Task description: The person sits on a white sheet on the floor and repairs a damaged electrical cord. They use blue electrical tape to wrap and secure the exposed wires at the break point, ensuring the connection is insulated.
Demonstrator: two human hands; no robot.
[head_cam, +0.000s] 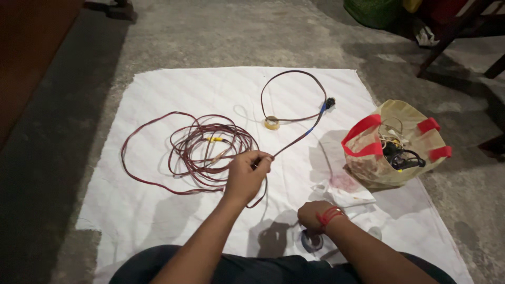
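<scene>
- Pinching a dark red cable [208, 150] between thumb and fingertips, the left hand [246, 176] sits just right of the cable's loose coil, which lies spread on a white cloth [158, 89] over the concrete floor [221, 37].
- From that pinch one strand of the cable runs up and to the right, past the coil, to a black plug [330, 102] with a short blue section beside it, then loops back in an arc.
- A small roll of yellowish tape [272, 123] lies on the cloth inside that arc, beyond the coil.
- Lower and to the right of the coil, the right hand [314, 215], a red thread on its wrist, is curled downward over a dark tape roll [312, 242]; whether it grips the roll I cannot tell.
- Far right of the coil, a beige bag [405, 118] with red handles stands open at the cloth's edge; inside it is a tangle of black and pale wires [398, 152].
</scene>
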